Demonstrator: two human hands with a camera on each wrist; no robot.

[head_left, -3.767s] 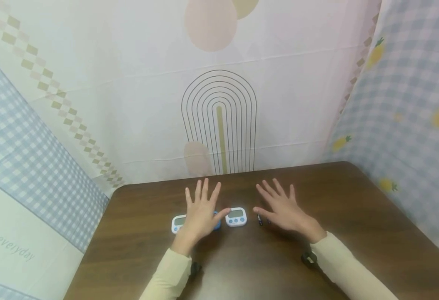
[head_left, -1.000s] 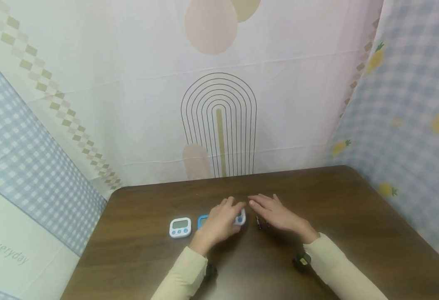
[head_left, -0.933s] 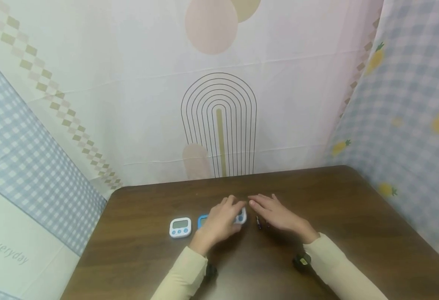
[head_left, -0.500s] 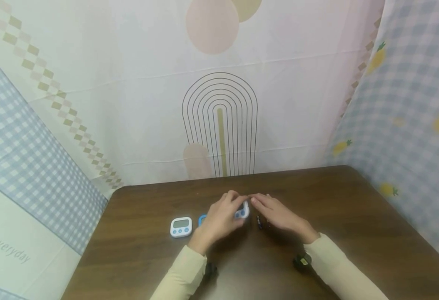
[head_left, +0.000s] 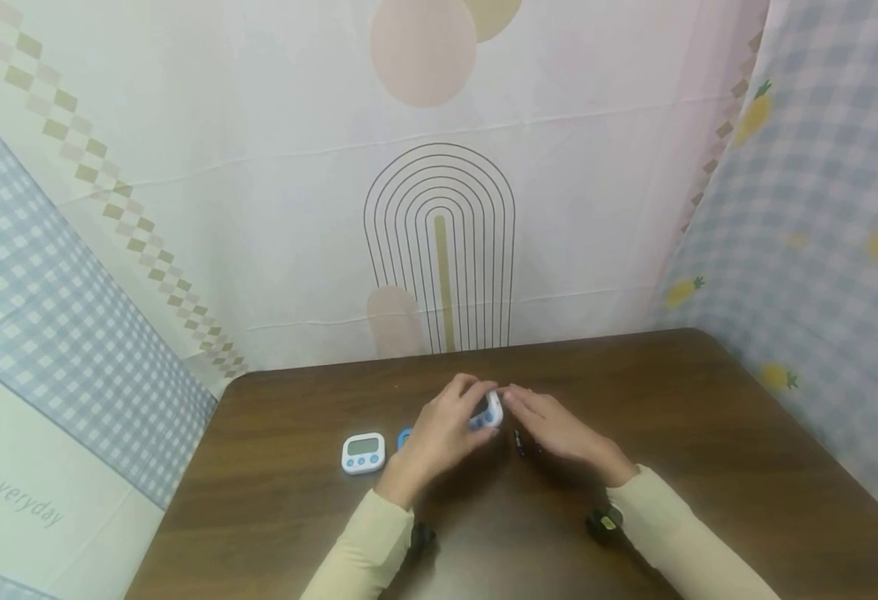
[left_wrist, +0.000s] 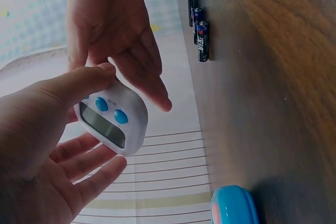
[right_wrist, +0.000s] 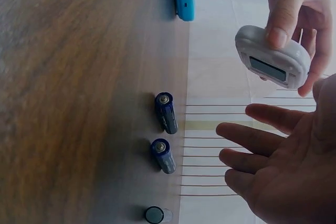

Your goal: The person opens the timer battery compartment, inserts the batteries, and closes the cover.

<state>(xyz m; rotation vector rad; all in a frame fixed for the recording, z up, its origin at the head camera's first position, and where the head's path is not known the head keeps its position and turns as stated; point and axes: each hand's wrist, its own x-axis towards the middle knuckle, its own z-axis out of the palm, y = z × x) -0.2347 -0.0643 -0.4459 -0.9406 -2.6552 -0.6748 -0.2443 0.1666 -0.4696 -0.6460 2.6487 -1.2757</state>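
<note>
A small white digital timer with blue buttons (left_wrist: 111, 124) is lifted clear of the dark brown wooden table (head_left: 709, 433), pinched between the thumb and fingers of the left hand (head_left: 439, 433). The right hand (head_left: 559, 429), fingers straight and loosely spread, reaches toward the timer's edge, holding nothing. Three small dark cylindrical batteries (right_wrist: 165, 113) lie in a row on the wood just beside the right hand (none looks to have been picked up yet), so the work appears to be at its start: one timer raised, batteries waiting. A second white timer (head_left: 363, 452) and a bright blue timer (left_wrist: 233, 205) rest flat on the table to the left. Broad bare wood lies to the right and toward the person; the patterned cloth backdrop (head_left: 439, 208) closes off the far edge.
</note>
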